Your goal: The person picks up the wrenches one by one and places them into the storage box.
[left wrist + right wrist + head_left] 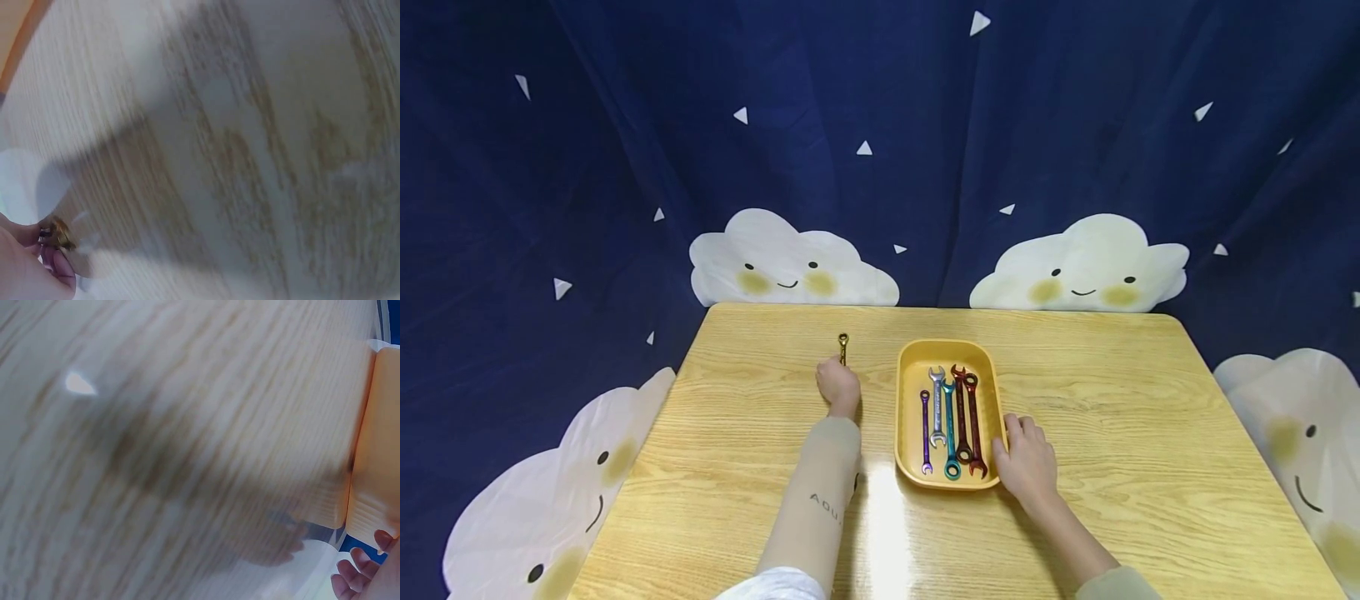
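Note:
My left hand (838, 383) pinches a gold combination wrench (843, 340), its ring end pointing away toward the back of the table. In the left wrist view the wrench's gold end (60, 234) shows between the fingertips. My right hand (1028, 462) rests against the right side of a yellow tray (907, 367), thumb at the rim and the other fingers loosely spread outside. Inside the tray, wrenches lie side by side lengthwise: a purple one (926, 433), a silver one (937, 408), a teal one (951, 429) and two red ones (961, 417).
The light wooden table (1135, 400) runs out to both sides of the tray. Behind it hangs a dark blue curtain (925, 125) printed with smiling clouds and white triangles. A bright reflection lies on the wood in front of the tray.

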`<state>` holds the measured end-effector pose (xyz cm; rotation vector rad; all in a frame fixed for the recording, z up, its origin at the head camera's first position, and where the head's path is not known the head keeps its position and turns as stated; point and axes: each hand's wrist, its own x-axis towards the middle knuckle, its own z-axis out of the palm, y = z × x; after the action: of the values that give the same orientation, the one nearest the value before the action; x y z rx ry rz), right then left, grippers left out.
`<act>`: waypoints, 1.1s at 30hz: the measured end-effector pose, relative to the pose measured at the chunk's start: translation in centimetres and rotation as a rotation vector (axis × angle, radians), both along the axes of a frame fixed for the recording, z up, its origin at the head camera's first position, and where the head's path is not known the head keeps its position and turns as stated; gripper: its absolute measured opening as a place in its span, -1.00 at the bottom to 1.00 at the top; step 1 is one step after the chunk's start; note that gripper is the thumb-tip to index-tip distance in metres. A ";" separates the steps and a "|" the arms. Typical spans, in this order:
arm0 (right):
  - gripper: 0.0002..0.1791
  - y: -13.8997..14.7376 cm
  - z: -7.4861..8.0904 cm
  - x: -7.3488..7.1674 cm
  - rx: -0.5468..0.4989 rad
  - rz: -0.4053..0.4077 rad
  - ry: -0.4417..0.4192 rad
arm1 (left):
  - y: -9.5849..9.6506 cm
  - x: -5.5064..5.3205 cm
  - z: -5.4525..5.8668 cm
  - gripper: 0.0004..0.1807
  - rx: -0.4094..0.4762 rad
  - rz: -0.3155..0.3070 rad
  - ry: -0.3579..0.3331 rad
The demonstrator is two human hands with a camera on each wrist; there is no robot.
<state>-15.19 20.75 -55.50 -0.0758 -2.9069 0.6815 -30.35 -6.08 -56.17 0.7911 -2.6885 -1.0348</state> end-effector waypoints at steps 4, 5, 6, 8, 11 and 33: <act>-0.59 0.0 0.0 0.0 0.003 0.001 0.002 | 0.1 0.1 -0.1 -0.67 -0.056 -0.022 -0.015; -0.58 0.0 0.0 0.0 0.002 0.000 0.000 | 0.1 0.2 -0.1 -0.67 -0.062 -0.028 -0.010; -0.58 0.0 0.0 0.1 0.002 0.000 -0.002 | 0.1 0.2 -0.2 -0.68 -0.064 -0.033 -0.004; -0.57 0.0 0.0 0.1 0.000 0.000 -0.007 | 0.1 0.4 -0.4 -0.68 -0.075 -0.044 0.013; -0.56 0.0 0.0 0.1 -0.002 0.001 -0.012 | 0.0 0.5 -0.9 -0.70 -0.087 -0.063 0.054; -0.54 0.0 0.0 0.1 -0.005 0.005 0.008 | -0.4 1.5 -2.7 -0.71 -0.156 -0.216 0.185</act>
<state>-15.10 20.78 -55.50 -0.0665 -2.8985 0.6889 -28.85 -6.51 -58.83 0.3649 -2.6938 -0.8772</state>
